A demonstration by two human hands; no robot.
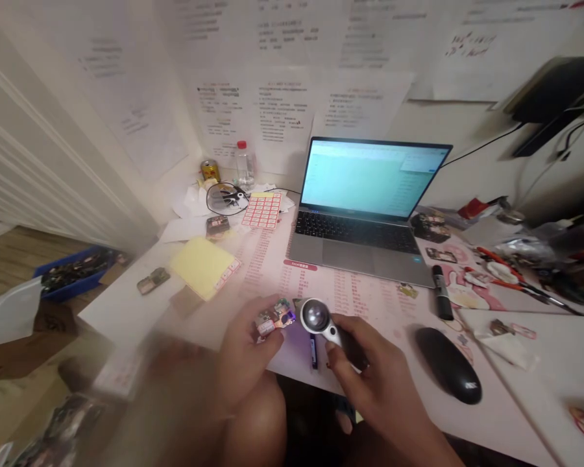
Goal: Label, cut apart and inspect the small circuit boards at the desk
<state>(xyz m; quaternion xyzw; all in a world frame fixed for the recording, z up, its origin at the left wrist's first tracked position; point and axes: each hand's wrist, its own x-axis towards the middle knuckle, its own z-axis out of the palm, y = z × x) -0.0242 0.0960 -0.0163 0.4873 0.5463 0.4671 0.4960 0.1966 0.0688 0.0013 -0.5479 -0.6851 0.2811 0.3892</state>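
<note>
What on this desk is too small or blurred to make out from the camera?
Head view:
Small circuit board: left hand hides part; markings too small.
Magnifying glass: glare hides the lens view; right hand covers the handle.
Wall notes: text too small.
Blue tray: contents blurred.

There are two hands (384, 383), one laptop (360, 188), one mouse (448, 364), one bottle (245, 167), one can (210, 170), one magnifier (316, 318), and one board (275, 318) in hand.

The white desk (121, 318) carries a silver laptop (357, 201), a black computer mouse (448, 364), a yellow notepad (204, 267), a black marker (442, 292), a sheet of red labels (261, 211) and a small circuit board (154, 280).
</note>
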